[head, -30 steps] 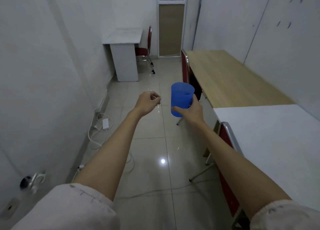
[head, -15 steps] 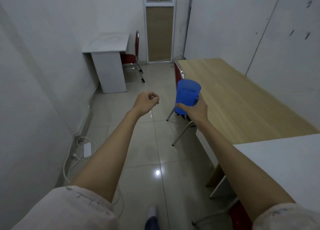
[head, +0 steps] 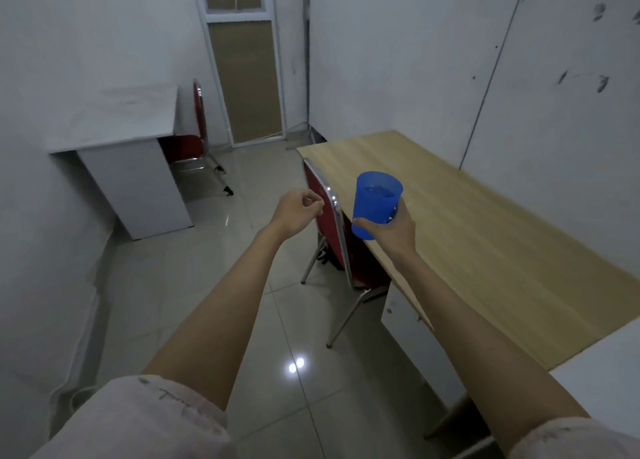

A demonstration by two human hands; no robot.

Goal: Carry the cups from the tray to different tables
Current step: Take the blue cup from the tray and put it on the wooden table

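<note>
My right hand [head: 394,230] holds a blue plastic cup [head: 375,202] upright, gripped around its lower part. The cup hangs in the air over the near left edge of a long wooden table [head: 485,237]. My left hand [head: 298,209] is stretched out beside it, fingers curled shut with nothing visible in them, above the back of a red chair [head: 329,230]. No tray is in view.
The red chair is pushed in at the wooden table's left side. A white desk [head: 117,119] with a second red chair [head: 194,140] stands at the left wall. A white table corner [head: 602,372] shows at the lower right. A door [head: 246,77] closes the far end; tiled floor runs between.
I have walked forward along the aisle: the wooden table and its chair are much closer. The cup in my right hand has moved rightward, from over the floor to over the table's edge.
</note>
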